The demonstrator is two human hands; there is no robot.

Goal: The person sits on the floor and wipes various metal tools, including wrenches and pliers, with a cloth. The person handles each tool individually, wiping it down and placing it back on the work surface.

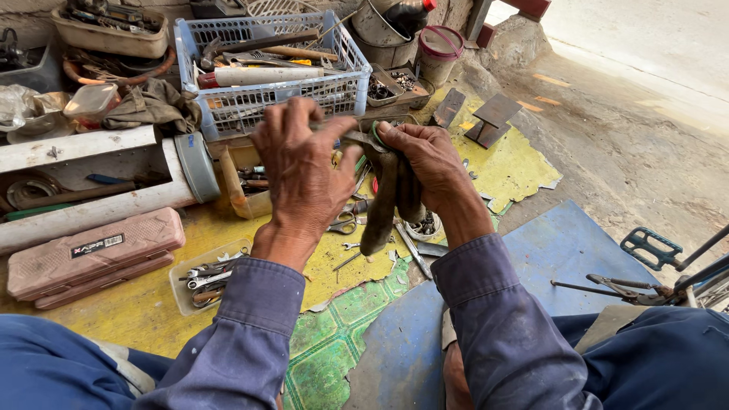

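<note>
My left hand (301,168) is raised in front of me with fingers spread, its fingertips touching the top end of a dirty dark strip, like a piece of rubber tube (382,201). My right hand (429,161) grips the same strip near its top, and the rest hangs down in a loop. Both arms wear blue sleeves. Under the hands, loose tools lie on a yellow mat (516,163): scissors (345,222), small wrenches and a little round tin of parts (424,226).
A blue-white plastic basket (345,57) of tools stands behind the hands. At left lie a white pipe (91,212), a pink tool case (91,254) and a clear tray of wrenches (206,275). A bicycle pedal (649,247) and crank show at right, over a blue sheet (562,258).
</note>
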